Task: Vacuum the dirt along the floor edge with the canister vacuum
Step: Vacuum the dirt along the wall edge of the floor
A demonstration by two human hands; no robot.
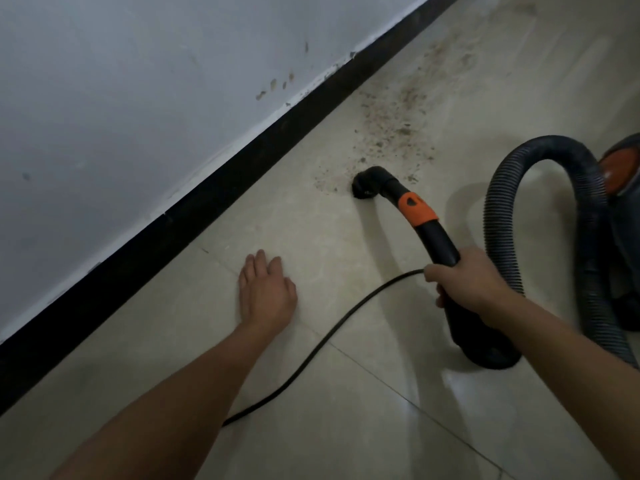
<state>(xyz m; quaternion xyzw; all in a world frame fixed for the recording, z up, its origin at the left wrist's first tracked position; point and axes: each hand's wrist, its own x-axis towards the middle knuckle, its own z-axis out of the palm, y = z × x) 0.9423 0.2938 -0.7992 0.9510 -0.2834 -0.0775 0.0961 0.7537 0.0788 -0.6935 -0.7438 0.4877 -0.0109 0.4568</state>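
Through the head camera, my right grip [467, 285] is curling tightly around the black handle tube [438, 240] of the canister vacuum [623, 174], with the fingers wrapping right round it. Ahead of this grip, the nozzle [365, 187] is touching the floor [346, 410] at the near end of the dirt [398, 129], which is trailing away beyond it beside the black baseboard [207, 199]. To the right of the grip, the ribbed hose [495, 209] is looping up and over toward the vacuum. My left grip [268, 292] is lying spread, palm down, on the floor, left of the right grip and near the baseboard. The power cord [329, 327] is snaking across the floor between the two grips.
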